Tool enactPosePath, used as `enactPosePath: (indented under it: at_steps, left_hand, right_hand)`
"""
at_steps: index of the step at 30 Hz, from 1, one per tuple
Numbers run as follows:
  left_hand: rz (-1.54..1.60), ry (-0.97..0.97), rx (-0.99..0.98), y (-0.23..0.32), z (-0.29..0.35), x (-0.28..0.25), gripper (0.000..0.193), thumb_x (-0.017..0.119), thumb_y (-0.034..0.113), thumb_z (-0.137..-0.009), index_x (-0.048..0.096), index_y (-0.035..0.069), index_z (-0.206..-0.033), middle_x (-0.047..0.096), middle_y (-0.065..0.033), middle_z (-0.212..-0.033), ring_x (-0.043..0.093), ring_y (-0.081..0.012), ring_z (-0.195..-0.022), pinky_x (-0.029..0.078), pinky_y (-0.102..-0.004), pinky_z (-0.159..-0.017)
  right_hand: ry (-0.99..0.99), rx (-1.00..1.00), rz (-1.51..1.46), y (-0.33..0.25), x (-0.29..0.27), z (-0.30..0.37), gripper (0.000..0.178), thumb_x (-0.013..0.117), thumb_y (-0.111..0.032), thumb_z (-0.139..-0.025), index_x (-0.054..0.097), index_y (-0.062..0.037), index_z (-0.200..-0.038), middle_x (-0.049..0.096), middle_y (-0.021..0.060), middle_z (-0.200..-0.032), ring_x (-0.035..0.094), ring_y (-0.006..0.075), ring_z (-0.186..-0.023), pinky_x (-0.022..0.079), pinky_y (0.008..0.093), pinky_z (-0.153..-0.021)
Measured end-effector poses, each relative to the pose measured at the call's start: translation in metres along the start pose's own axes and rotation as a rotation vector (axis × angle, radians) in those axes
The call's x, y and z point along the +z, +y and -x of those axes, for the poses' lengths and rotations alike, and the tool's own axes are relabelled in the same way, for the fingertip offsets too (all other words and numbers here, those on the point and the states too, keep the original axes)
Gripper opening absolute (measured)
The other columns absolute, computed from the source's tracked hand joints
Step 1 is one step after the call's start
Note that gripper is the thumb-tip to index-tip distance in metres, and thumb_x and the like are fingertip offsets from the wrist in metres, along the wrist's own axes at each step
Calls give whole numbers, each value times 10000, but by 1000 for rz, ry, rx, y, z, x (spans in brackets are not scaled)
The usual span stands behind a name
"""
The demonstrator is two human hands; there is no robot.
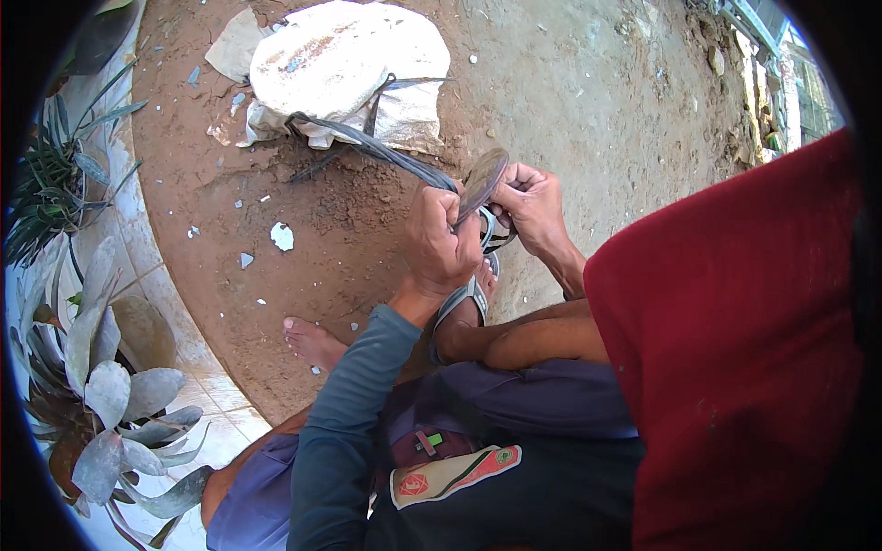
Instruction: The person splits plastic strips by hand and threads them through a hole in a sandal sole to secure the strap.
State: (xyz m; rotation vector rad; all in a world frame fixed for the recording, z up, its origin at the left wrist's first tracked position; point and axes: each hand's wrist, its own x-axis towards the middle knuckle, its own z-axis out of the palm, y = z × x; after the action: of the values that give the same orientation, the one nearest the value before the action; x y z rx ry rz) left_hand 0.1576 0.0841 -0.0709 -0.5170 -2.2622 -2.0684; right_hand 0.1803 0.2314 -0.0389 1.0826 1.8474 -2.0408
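A worn brown-soled sandal (483, 184) is held up on its edge between my hands. My left hand (439, 234) is closed in a fist at its left side, gripping it. Thumb and fingers of my right hand (533, 209) pinch at its right side; the exact spot they hold is hidden. Grey straps show below the sole. Several dark strips (367, 142) run from the white sack (354, 64) to the top of my left hand; whether I grip them cannot be seen. A grey sandal (469, 298) is on my right foot, while my left foot (312, 342) is bare.
Brown dirt ground (239, 321) carries scattered pale chips and a larger white fragment (282, 237). On the left, a tiled ledge (156, 289) borders leafy plants (106, 395). Red cloth (726, 349) covers much of the right side. Rubble (740, 92) lies at the far right.
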Motion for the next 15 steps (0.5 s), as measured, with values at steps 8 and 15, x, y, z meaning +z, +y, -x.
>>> enactPosePath:
  at_steps: [8,15]
  left_hand:
    - [-23,-4,54,0,-5,1,235,649,-6,-793,423,40,-837,474,-77,-757,387,-186,-619,374,-338,-558]
    - [-59,14,172,2,-2,2,276,619,-94,-729,398,57,-800,402,-105,-716,436,-286,-600,381,-398,-548]
  right_hand:
    - [97,-555,644,12,-8,-5,42,680,-33,-896,681,-8,-863,659,-22,-775,552,33,-689,464,215,-580]
    - [-42,-337,339,3,-12,8,81,652,-59,-941,698,7,-950,663,-27,-818,559,35,-752,474,215,-651]
